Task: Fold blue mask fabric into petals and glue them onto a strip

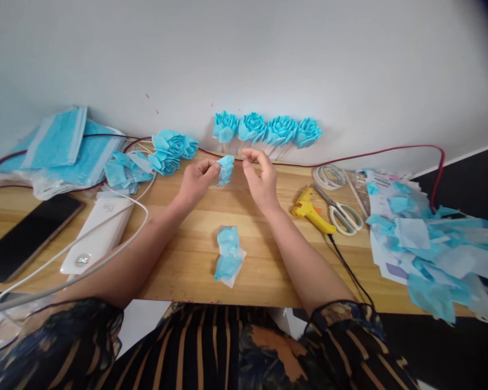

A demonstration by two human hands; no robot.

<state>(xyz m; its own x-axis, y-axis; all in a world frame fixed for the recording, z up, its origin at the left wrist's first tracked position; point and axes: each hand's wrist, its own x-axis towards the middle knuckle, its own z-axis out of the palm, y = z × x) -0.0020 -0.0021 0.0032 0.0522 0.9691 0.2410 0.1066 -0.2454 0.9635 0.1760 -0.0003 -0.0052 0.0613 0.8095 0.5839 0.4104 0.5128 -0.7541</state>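
Note:
My left hand (199, 179) pinches a small blue gathered piece of mask fabric (226, 170), its layers bunched one below another. Just to the right of it, my right hand (262, 176) is raised with thumb and forefinger curled together. Whatever those fingertips hold, if anything, is too small to make out. Loose blue and white fabric pieces (228, 254) lie on the wooden table below the hands. Beyond them, several blue fabric flowers (252, 127) lean in a row against the wall, on pale stems.
A yellow glue gun (315, 214), scissors (344, 216) and a coiled white cable (329, 177) lie right, beside fabric scraps (435, 244). At left are a phone (30, 233), a white device (101, 230), blue flowers (171, 149) and stacked masks (57, 141). A red cord (374, 153) runs along the wall.

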